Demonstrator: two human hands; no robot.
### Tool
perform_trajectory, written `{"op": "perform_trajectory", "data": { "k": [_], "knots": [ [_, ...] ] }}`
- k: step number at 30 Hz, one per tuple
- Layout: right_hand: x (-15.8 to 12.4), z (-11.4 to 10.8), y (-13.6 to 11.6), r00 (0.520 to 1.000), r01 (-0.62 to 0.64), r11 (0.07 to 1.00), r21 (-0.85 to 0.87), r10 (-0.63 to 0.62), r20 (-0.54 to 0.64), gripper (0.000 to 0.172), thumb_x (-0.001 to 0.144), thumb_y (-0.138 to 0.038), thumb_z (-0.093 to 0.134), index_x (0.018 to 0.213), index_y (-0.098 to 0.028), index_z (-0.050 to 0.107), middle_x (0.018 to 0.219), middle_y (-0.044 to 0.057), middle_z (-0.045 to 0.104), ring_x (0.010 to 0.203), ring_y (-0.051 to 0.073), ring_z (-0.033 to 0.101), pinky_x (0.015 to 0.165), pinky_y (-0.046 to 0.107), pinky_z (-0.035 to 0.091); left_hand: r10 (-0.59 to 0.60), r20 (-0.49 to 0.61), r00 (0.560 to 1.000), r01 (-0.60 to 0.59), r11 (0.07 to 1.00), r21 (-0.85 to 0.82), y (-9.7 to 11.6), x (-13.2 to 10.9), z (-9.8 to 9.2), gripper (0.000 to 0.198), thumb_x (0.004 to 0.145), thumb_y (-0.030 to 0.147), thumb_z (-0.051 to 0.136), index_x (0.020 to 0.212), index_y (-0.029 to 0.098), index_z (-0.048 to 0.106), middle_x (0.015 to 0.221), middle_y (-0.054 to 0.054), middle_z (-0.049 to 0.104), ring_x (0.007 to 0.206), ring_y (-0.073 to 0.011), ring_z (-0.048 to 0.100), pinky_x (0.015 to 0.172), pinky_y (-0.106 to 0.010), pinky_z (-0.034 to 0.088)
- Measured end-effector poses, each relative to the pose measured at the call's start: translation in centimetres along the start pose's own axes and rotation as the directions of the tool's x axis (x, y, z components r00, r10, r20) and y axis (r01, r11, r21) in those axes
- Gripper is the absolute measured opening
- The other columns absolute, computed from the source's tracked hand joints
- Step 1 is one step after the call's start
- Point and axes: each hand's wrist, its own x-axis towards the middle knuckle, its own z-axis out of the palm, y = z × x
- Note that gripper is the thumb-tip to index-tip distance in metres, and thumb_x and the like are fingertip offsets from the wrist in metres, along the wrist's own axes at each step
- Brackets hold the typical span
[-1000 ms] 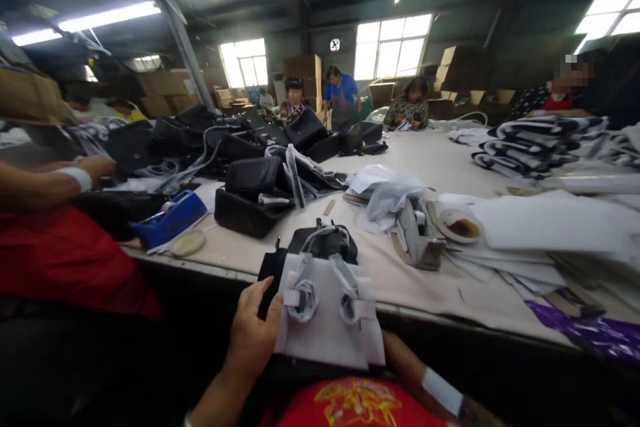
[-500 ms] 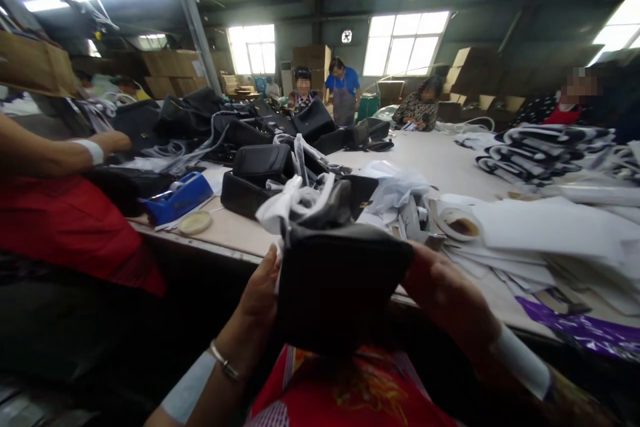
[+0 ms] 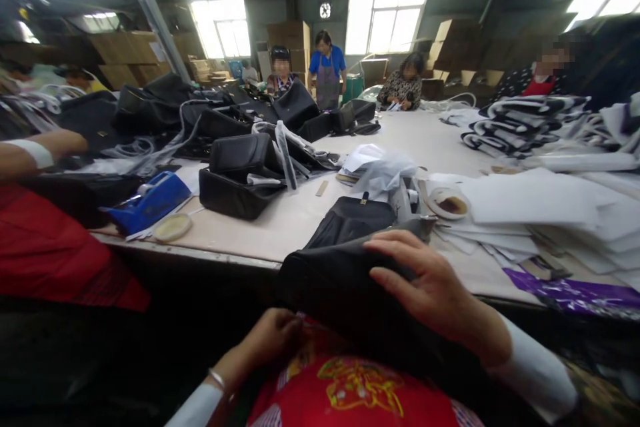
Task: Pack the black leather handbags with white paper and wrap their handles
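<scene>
A black handbag [image 3: 330, 280] lies tilted between the table's front edge and my body, above the red apron [image 3: 370, 387]. Across its upper right side rests my right hand [image 3: 420, 283], with thumb and fingers bent over the black surface. My left hand [image 3: 275, 333] is low by the bag's lower left side, fingers curled inward; whatever they pinch is hidden. Just behind, the bag's black flap [image 3: 353, 213] with a small metal clasp is spread on the table.
The table [image 3: 295, 230] bears black bags [image 3: 240, 173], a blue tape dispenser [image 3: 153, 203], a tape roll [image 3: 173, 227], white sheets [image 3: 535, 200] and stacked straps [image 3: 525, 127]. A co-worker's arm [image 3: 45, 147] reaches in at left. Several people are around the table.
The bag has tipped over and come lower, and the white wrapping on its top is out of sight. My left hand has dropped from its side; my right hand has moved onto it.
</scene>
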Motion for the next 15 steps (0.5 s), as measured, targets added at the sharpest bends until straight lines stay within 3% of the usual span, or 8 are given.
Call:
{"op": "perform_trajectory", "data": {
  "k": [1,3,5,7,9,11,13,15],
  "knots": [
    [-1.0,-0.6,1.6,0.987,-0.112,0.992,-0.056,0.105,-0.118,0.03,0.093,-0.036,0.064,0.117,-0.021,0.07,0.12,0.012,0.067,0.112,0.026,0.062,0.101,0.044,0.05,-0.016,-0.089,0.996,0.016,1.0,0.0,-0.2,0.6,-1.6,0.042,0.069,0.055,0.077,0.059,0.015,0.065,0.059,-0.002,0.065,0.066,-0.0218,0.065,0.064,-0.032,0.053],
    [-3.2,-1.1,4.6,0.889,-0.368,0.928,-0.059,0.332,-0.315,0.039,0.09,-0.047,0.064,0.114,-0.018,0.071,0.12,0.014,0.067,0.112,0.029,0.063,0.1,0.047,0.051,-0.04,-0.3,0.953,0.004,0.993,-0.121,0.5,2.0,-4.5,0.044,0.073,0.058,0.071,0.077,0.014,0.07,0.07,-0.003,0.071,0.073,-0.0217,0.068,0.068,-0.032,0.054],
    [-5.1,-0.8,6.4,0.734,-0.603,0.789,0.114,0.606,-0.307,0.055,0.087,-0.057,0.063,0.124,-0.015,0.066,0.119,0.016,0.068,0.107,0.03,0.066,0.094,0.047,0.055,-0.06,-0.416,0.907,-0.068,0.956,-0.286,2.6,3.8,-6.4,0.048,0.071,0.057,0.075,0.086,0.012,0.071,0.081,-0.007,0.074,0.079,-0.0222,0.071,0.075,-0.034,0.056],
    [-6.3,-0.1,7.0,0.637,-0.697,0.659,0.282,0.75,-0.178,0.065,0.087,-0.062,0.06,0.131,-0.014,0.061,0.125,0.017,0.068,0.112,0.03,0.066,0.098,0.046,0.054,0.011,-0.397,0.918,-0.139,0.945,-0.296,5.6,5.7,-7.0,0.049,0.07,0.057,0.076,0.088,0.012,0.071,0.086,-0.01,0.075,0.082,-0.0226,0.071,0.077,-0.035,0.056],
    [-6.4,0.3,6.8,0.633,-0.7,0.624,0.347,0.767,-0.102,0.068,0.086,-0.062,0.061,0.133,-0.014,0.06,0.132,0.018,0.066,0.121,0.031,0.063,0.105,0.046,0.05,0.159,-0.3,0.941,-0.212,0.965,-0.155,9.0,7.6,-6.5,0.048,0.074,0.058,0.073,0.088,0.012,0.073,0.084,-0.01,0.075,0.082,-0.0236,0.071,0.076,-0.035,0.056],
    [-6.0,0.3,6.4,0.653,-0.678,0.641,0.359,0.75,-0.105,0.069,0.083,-0.061,0.065,0.133,-0.014,0.061,0.134,0.018,0.065,0.126,0.033,0.06,0.107,0.046,0.049,0.322,-0.182,0.929,-0.316,0.947,0.062,12.4,9.1,-5.2,0.042,0.079,0.055,0.069,0.086,0.013,0.075,0.08,-0.009,0.074,0.081,-0.024,0.07,0.076,-0.035,0.054],
    [-5.7,0.2,6.6,0.659,-0.662,0.642,0.387,0.744,-0.109,0.067,0.081,-0.06,0.067,0.13,-0.015,0.063,0.133,0.017,0.067,0.126,0.034,0.06,0.106,0.046,0.051,0.473,-0.06,0.879,-0.449,0.864,0.227,15.5,10.1,-3.7,0.037,0.083,0.049,0.065,0.087,0.015,0.077,0.083,-0.009,0.075,0.082,-0.0248,0.069,0.079,-0.036,0.054],
    [-5.5,0.5,7.6,0.651,-0.665,0.629,0.403,0.753,-0.101,0.063,0.077,-0.06,0.068,0.121,-0.014,0.069,0.127,0.018,0.07,0.123,0.036,0.063,0.102,0.044,0.054,0.602,0.073,0.795,-0.596,0.756,0.271,17.9,10.6,-2.2,0.037,0.087,0.046,0.061,0.099,0.015,0.079,0.099,-0.012,0.075,0.093,-0.0283,0.069,0.085,-0.04,0.054]
  ]
}}
